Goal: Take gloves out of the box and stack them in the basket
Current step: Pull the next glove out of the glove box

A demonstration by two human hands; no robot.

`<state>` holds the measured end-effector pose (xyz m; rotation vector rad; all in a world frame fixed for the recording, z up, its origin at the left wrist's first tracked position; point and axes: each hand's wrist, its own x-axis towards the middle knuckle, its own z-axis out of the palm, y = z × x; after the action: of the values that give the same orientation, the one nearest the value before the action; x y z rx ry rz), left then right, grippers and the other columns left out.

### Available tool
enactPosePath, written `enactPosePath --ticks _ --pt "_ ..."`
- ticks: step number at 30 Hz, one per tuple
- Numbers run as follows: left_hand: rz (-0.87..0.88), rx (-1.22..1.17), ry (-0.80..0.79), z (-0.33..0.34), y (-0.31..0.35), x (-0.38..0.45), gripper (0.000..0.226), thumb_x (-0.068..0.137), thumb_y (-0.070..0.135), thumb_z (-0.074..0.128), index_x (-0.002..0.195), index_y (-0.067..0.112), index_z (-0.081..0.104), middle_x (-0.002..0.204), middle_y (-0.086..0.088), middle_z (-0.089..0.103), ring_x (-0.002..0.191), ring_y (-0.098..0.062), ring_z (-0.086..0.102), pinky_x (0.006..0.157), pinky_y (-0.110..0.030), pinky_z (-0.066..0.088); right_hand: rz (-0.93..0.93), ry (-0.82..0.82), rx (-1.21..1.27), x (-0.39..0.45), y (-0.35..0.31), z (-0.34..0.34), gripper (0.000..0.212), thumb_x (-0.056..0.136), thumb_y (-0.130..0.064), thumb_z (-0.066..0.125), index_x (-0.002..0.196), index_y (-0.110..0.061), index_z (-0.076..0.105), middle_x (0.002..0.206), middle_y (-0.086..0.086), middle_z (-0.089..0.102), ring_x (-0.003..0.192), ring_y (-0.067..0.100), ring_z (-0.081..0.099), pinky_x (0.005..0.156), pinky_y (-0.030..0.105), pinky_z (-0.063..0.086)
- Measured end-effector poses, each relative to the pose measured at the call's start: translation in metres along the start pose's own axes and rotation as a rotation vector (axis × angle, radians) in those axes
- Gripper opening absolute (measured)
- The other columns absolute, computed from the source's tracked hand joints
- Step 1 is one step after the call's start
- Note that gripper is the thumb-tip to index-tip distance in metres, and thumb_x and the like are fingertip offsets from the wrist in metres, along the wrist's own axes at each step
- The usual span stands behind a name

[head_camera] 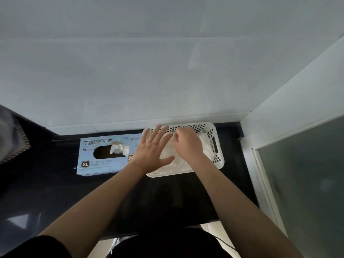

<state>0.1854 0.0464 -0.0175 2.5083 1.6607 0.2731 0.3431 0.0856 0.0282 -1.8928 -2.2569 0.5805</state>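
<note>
A light blue glove box [89, 157] lies on the dark counter, and a white glove [120, 148] sticks out of its oval slot. To its right stands a white perforated basket [216, 144] holding a stack of white gloves [186, 165]. My left hand [153, 149] lies flat with fingers spread on the left part of the stack. My right hand [188, 145] rests on the stack's far part, its fingers curled down at the top glove; whether they pinch it I cannot tell.
The dark counter [55, 192] ends at a white wall behind the box and basket. A frosted glass panel [307, 183] in a white frame stands at the right. A grey patterned cloth [13, 138] hangs at the far left.
</note>
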Motion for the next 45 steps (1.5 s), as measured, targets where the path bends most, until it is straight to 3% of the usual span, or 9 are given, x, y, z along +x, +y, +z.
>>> enactPosePath --ticks 5,8,13,19,24,28,36,40,45 --pt "-0.229 0.048 -0.046 -0.025 -0.072 -0.048 0.093 0.076 0.077 0.038 0.149 0.021 0.033 0.162 -0.005 0.019 0.15 -0.026 0.014 0.12 -0.054 0.012 -0.103 -0.075 0.101 -0.002 -0.08 0.019 0.016 0.096 -0.015 0.046 0.08 -0.013 0.051 0.078 -0.003 0.047 0.074 0.018 0.046 0.06 0.028 0.032" --pt "-0.345 0.029 -0.21 -0.036 -0.114 -0.074 0.108 0.071 0.085 0.045 0.155 0.024 0.017 0.164 -0.004 0.006 0.151 -0.027 0.003 0.121 -0.055 0.006 -0.148 -0.187 0.127 -0.006 -0.118 0.04 0.015 0.095 -0.017 0.045 0.086 -0.014 0.056 0.087 0.0 0.053 0.076 0.019 0.052 0.063 0.032 0.038" --pt "-0.428 -0.036 -0.409 -0.042 -0.167 -0.106 0.123 0.061 0.087 0.056 0.155 0.033 -0.001 0.164 -0.001 -0.003 0.151 -0.024 -0.009 0.12 -0.056 0.01 -0.154 -0.393 -0.026 -0.018 -0.168 0.077 0.036 0.099 -0.018 0.048 0.133 -0.022 0.055 0.127 0.002 0.057 0.11 0.022 0.058 0.089 0.034 0.047" --pt "-0.411 -0.045 -0.456 -0.043 -0.164 -0.114 0.129 0.057 0.079 0.069 0.154 0.032 -0.001 0.161 -0.005 0.005 0.148 -0.029 0.002 0.115 -0.056 0.026 -0.037 -0.508 -0.062 -0.015 -0.189 0.104 0.067 0.092 -0.011 0.057 0.15 -0.033 0.033 0.154 0.003 0.035 0.141 0.028 0.035 0.107 0.049 0.039" --pt "-0.404 -0.052 -0.44 -0.042 -0.164 -0.123 0.127 0.058 0.079 0.07 0.154 0.031 0.0 0.158 -0.005 0.009 0.145 -0.029 0.01 0.112 -0.054 0.031 0.051 -0.453 -0.03 -0.012 -0.198 0.109 0.054 0.089 -0.013 0.062 0.14 -0.019 0.044 0.142 0.005 0.046 0.132 0.024 0.043 0.108 0.042 0.04" --pt "-0.412 -0.07 -0.438 -0.042 -0.165 -0.123 0.129 0.057 0.077 0.073 0.154 0.031 0.001 0.157 -0.005 0.01 0.145 -0.03 0.01 0.111 -0.053 0.032 0.047 -0.471 0.03 -0.013 -0.198 0.103 0.05 0.092 -0.008 0.056 0.14 -0.021 0.046 0.139 0.004 0.05 0.123 0.022 0.052 0.098 0.036 0.048" --pt "-0.416 -0.079 -0.467 -0.045 -0.165 -0.124 0.131 0.059 0.076 0.072 0.155 0.029 -0.003 0.159 -0.006 0.006 0.147 -0.031 0.004 0.112 -0.054 0.028 0.094 -0.223 0.258 -0.021 -0.188 0.07 0.02 0.096 -0.019 0.053 0.105 -0.011 0.07 0.1 0.0 0.071 0.054 0.009 0.064 0.069 0.031 0.055" --pt "-0.411 -0.076 -0.474 -0.046 -0.163 -0.122 0.132 0.059 0.077 0.072 0.155 0.029 -0.004 0.159 -0.006 0.006 0.147 -0.032 0.004 0.112 -0.055 0.028 0.225 -0.1 0.312 -0.022 -0.179 0.073 0.02 0.09 -0.031 0.067 0.079 -0.015 0.073 0.062 -0.002 0.067 0.049 0.007 0.062 0.058 0.023 0.051" --pt "-0.412 -0.069 -0.46 -0.048 -0.162 -0.122 0.131 0.058 0.076 0.073 0.155 0.03 -0.002 0.158 -0.005 0.009 0.145 -0.03 0.008 0.111 -0.053 0.031 0.292 -0.037 0.246 -0.02 -0.185 0.088 0.02 0.086 -0.025 0.07 0.076 -0.01 0.06 0.068 0.001 0.059 0.066 0.019 0.06 0.055 0.026 0.044"
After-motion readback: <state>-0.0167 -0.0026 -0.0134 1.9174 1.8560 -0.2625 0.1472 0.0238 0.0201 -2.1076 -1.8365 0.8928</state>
